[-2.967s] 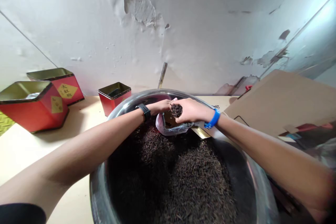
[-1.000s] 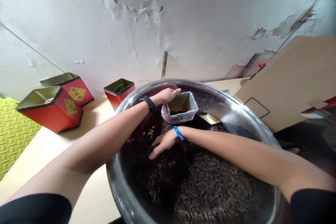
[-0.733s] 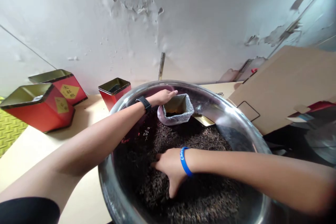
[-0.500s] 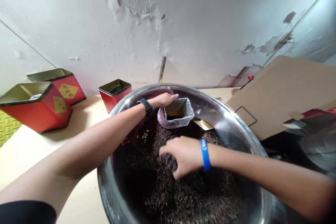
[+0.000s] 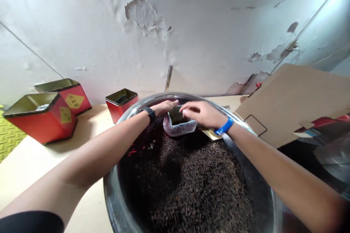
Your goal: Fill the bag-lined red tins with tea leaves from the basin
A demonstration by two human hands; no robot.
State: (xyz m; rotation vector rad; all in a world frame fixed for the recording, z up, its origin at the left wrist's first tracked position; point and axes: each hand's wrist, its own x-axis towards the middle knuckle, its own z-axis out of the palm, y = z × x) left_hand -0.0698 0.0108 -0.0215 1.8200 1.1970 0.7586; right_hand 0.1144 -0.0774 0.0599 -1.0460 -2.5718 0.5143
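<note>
A tin lined with a clear plastic bag [image 5: 179, 130] stands in the far part of a large round metal basin [image 5: 112, 193]. My left hand [image 5: 165, 107], with a black watch at the wrist, grips the tin's left rim. Over the tin's mouth is my right hand [image 5: 203, 113], wearing a blue wristband; its fingers are curled downward, and what they hold is hidden. Dark, twisted dry leaves that look like tea [image 5: 202, 185] cover the basin's bottom. A flat gold-coloured piece [image 5: 210, 133] lies beside the tin, partly under my right wrist.
Red tins with yellow labels [image 5: 54, 120] stand on the pale table [image 5: 90, 167] at the left. A smaller red tin [image 5: 122, 106] is just outside the basin's rim. Cardboard [image 5: 295, 98] leans at the right. Behind is a peeling wall [image 5: 205, 43].
My right hand has moved up and away from the leaves, where it held a handful, to the tin's mouth. My left hand stays on the rim. The view has tilted slightly upward.
</note>
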